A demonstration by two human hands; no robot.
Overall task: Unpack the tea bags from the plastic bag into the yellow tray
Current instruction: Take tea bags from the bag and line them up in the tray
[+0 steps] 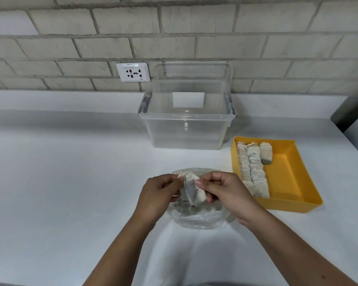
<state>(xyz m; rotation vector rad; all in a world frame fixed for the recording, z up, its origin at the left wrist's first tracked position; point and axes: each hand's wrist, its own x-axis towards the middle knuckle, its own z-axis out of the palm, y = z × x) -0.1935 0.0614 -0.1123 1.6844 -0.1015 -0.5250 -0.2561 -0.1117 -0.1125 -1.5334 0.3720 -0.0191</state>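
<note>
Head view: a small clump of tea bags (191, 189) is held just above the open plastic bag (198, 220), between the two hands; how many bags are in the clump I cannot tell; the left hand (157, 195) pinches its upper left corner, and the right hand (225, 190) pinches its right edge with thumb and forefinger, so each grip is closed on the clump; more tea bags show through the plastic bag, which lies on the white table (70, 182); to the right, near the bag, stands the yellow tray (291, 174), where rows of tea bags (252, 170) fill the left part and the right part is bare; behind stands a clear storage box (186, 124); the step in hand seems to be separating the clump; the next move probably calls for carrying it right and laying it beside the rows.
</note>
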